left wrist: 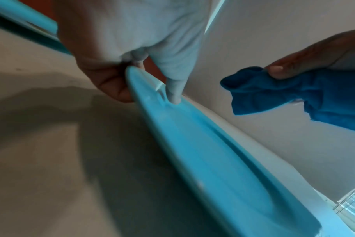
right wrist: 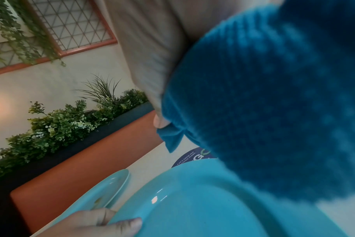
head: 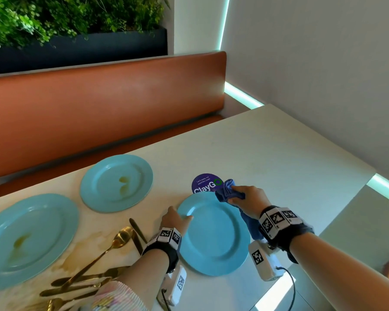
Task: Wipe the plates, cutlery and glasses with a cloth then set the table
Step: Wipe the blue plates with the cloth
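Observation:
A clean light-blue plate (head: pixel 213 236) is lifted a little off the white table (head: pixel 267 158). My left hand (head: pixel 176 218) grips its left rim, thumb on top (left wrist: pixel 173 89), fingers underneath; the same grip shows in the right wrist view (right wrist: pixel 120 224). My right hand (head: pixel 245 198) holds a bunched dark-blue cloth (head: pixel 228 191) above the plate's far right rim (left wrist: pixel 284 94), (right wrist: pixel 274 104). Two more light-blue plates lie to the left, one (head: pixel 116 182) and another (head: pixel 29 239), each with yellowish smears. Gold cutlery (head: pixel 99 261) is piled at the front left.
A round purple sticker (head: pixel 203 182) lies on the table just behind the held plate. An orange bench back (head: pixel 99 113) runs along the far side, with a planter of greenery (head: pixel 65 21) above. A wall closes the right side. Brownish stains mark the table by the cutlery.

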Tool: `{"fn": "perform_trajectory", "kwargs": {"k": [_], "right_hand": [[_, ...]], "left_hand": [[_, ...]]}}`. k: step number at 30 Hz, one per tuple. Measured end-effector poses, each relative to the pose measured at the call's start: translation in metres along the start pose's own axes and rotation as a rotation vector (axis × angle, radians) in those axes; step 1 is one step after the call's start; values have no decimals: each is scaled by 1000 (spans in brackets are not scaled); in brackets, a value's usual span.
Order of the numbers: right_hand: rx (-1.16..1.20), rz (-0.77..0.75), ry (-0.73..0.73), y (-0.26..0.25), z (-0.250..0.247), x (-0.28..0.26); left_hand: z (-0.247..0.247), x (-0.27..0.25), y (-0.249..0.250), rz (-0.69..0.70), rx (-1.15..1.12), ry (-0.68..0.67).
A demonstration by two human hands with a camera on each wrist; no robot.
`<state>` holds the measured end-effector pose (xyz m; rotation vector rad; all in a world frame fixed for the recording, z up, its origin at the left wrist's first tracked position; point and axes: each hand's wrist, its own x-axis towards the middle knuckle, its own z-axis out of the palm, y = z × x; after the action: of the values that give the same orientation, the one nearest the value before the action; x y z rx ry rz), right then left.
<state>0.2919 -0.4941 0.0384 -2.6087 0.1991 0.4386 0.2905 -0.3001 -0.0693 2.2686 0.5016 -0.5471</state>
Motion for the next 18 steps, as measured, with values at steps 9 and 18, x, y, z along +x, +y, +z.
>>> {"fn": "perform_trajectory", "kwargs": {"k": [9,18], "right_hand": [[-7,35,-41,-5,2,15],[-119,-58,-44,-38,4,31]], "left_hand": [[-16,15,10,35,177,124],[-113,55,-29,-362,-6,398]]}}
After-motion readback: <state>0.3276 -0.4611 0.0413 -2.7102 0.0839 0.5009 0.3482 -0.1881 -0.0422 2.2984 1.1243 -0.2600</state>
